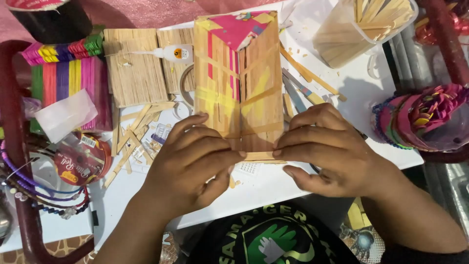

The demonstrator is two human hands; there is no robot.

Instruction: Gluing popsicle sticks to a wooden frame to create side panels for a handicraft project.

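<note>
Both hands pinching one loose stick (259,156) against the near edge of the stick house panel (239,78), flat on the white counter (273,183): left hand (188,166) and right hand (327,149) grip clamped on its ends. Probably best kept pressed evenly, flush with that edge. Glue bottle (171,53) left of the panel, tub of sticks (364,29) to its right.

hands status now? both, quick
Left hand: closed, fingers pressing the near edge of the stick panel.
Right hand: closed, pinching the same edge.
</note>
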